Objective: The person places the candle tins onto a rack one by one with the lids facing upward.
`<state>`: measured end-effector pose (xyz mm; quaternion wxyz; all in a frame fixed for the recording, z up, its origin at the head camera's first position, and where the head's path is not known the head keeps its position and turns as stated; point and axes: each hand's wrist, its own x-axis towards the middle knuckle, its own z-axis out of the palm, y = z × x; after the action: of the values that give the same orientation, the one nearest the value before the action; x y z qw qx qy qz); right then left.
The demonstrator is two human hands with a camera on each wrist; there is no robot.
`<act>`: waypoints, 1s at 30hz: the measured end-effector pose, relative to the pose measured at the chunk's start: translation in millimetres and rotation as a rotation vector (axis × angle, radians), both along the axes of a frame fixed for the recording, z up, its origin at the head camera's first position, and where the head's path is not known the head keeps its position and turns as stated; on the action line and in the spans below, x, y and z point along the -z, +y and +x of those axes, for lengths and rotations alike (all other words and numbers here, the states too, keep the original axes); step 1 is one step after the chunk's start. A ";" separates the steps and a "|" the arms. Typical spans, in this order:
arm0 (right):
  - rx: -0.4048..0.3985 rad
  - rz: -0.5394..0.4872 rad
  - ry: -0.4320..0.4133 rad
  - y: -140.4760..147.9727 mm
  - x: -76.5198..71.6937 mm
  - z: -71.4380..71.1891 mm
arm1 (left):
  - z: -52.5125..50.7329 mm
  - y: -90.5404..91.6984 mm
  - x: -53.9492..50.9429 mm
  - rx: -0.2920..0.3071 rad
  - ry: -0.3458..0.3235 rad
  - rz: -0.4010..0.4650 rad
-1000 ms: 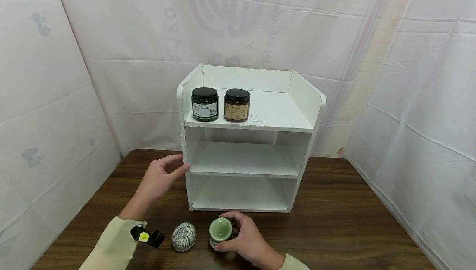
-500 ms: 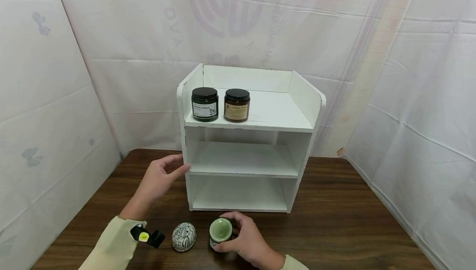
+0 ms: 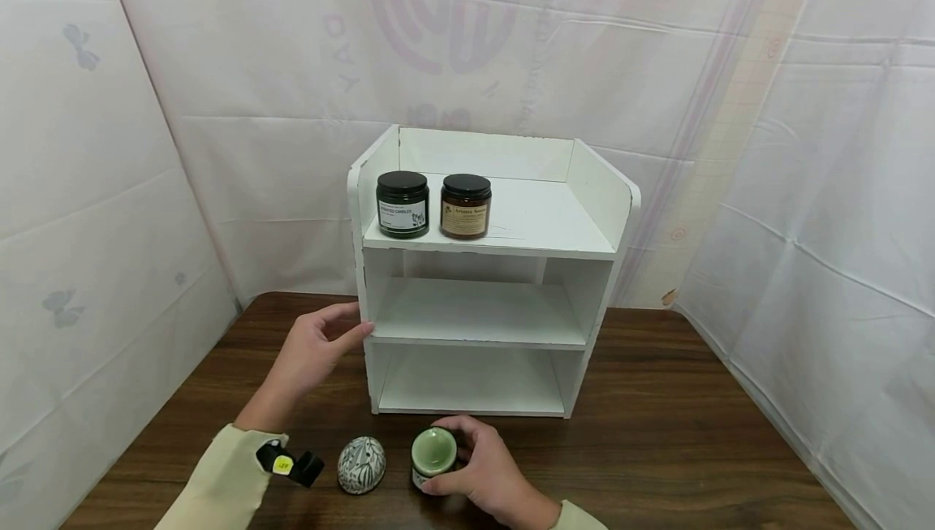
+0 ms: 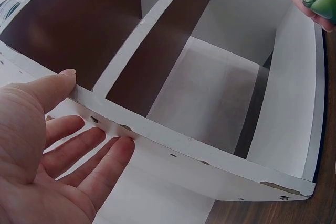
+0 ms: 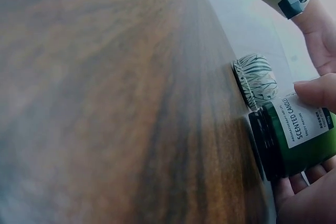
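My left hand [image 3: 314, 351] grips the left side panel of a white three-tier shelf [image 3: 475, 335], thumb on its front edge and fingers [image 4: 102, 174] along the outer side. With my right hand [image 3: 485, 469] I hold a green scented candle jar [image 3: 434, 453], thumb on its white label and fingers round the far side. The jar [image 5: 296, 135] is upside down, its black lid at the tabletop and its green base upward. Left of it sits a rounded black-and-white leaf-patterned container [image 3: 361, 465], which neither hand touches.
On the shelf's top tier stand a dark green candle jar [image 3: 402, 205] and a brown one [image 3: 465, 207], both black-lidded, toward the left. The dark wooden table [image 3: 679, 433] extends on both sides of the shelf. White sheeting [image 3: 277, 67] hangs behind and beside it.
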<state>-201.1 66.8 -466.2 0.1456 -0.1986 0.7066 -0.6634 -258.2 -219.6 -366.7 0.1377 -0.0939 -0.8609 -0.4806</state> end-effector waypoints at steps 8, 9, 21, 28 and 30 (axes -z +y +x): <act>-0.004 -0.015 0.003 0.9 -1.6 0.5 | -0.3 -0.5 -0.1 0.000 -0.010 0.000; -0.005 -0.018 0.001 1.1 -1.9 0.4 | -0.1 -0.4 -0.3 0.002 -0.010 0.003; 0.006 -0.024 0.035 0.6 -5.5 0.5 | 0.1 0.5 -0.5 0.004 0.001 0.008; 0.007 -0.029 0.037 -0.7 -6.5 0.4 | -0.3 0.3 0.5 0.005 0.005 0.012; 0.006 -0.037 0.039 -1.3 -6.8 0.5 | -0.2 0.3 0.5 0.003 0.004 0.010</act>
<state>-200.6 65.6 -459.5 0.1260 -0.2120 0.6975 -0.6728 -258.4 -219.4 -367.2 0.1393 -0.0956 -0.8581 -0.4849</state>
